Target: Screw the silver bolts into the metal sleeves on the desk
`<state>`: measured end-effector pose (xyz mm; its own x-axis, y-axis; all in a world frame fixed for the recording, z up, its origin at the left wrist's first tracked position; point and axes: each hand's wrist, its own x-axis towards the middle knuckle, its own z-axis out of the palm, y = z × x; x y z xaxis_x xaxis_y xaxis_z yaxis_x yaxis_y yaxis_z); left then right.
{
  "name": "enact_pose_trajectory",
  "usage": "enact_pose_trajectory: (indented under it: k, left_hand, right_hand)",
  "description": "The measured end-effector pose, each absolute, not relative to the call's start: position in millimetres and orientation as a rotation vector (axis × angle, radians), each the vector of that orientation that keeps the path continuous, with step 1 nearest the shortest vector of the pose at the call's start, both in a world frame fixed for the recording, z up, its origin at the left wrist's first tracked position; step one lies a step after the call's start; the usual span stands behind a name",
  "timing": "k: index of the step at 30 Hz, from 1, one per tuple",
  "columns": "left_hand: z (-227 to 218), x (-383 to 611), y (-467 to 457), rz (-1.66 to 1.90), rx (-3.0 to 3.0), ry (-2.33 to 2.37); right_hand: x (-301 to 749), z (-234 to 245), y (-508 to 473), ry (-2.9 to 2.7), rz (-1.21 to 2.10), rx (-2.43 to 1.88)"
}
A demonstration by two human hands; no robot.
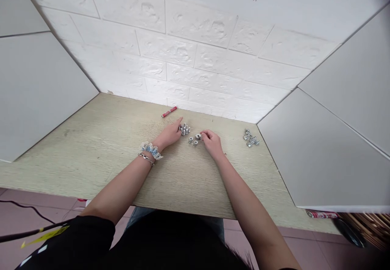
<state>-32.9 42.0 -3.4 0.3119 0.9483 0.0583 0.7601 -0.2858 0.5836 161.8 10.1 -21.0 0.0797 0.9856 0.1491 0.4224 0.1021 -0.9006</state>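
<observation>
My left hand (170, 134) rests on the table beside a tight cluster of small silver metal fasteners (184, 129). Its index finger is stretched out past the cluster, and the thumb side lies against the near pieces. The fingers of my right hand (212, 143) are curled, with thumb and forefinger pinched at the edge of a round, flanged silver metal piece (198, 136) with a dark centre. Just left of that piece stand two short silver fasteners, a left one (191, 140) and a right one (195, 143).
A loose group of silver bolts (251, 139) lies at the right. Behind my left hand is a red marker-like stick (169, 112). White panels (45, 95) and a white brick-pattern wall (183, 50) enclose the wooden table (183, 180). A red tube (322, 214) lies at the front right edge.
</observation>
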Motion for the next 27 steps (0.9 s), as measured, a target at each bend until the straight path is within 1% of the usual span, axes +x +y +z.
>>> enact_pose_trajectory:
  k: [7, 10, 12, 16, 18, 27]
  left_hand:
    - [-5.1, -33.4, 42.4, 0.574, 2.117, 1.508]
    - [-6.2, -33.6, 42.8, 0.585, 2.093, 1.501]
    - [-6.7, -33.6, 42.9, 0.601, 2.074, 1.491]
    - [-7.4, -33.6, 43.1, 0.632, 2.053, 1.469]
    - [-7.7, -33.7, 43.3, 0.632, 2.048, 1.462]
    - [-7.3, -32.8, 43.7, 0.623, 2.029, 1.477]
  right_hand:
    - [161.2, -19.7, 7.5, -1.506, 0.782, -1.475]
    - [160.6, -22.5, 8.4, -1.574, 0.726, -1.462]
    - [158.5, -23.0, 7.6, -1.663, 0.611, -1.445]
    - [149.1, -17.3, 0.8, -1.820, 0.228, -1.490]
    - [143.9, -13.7, -2.6, -1.900, 0.134, -1.504]
    - [138.6, -13.1, -2.1, -2.008, 0.280, -1.577]
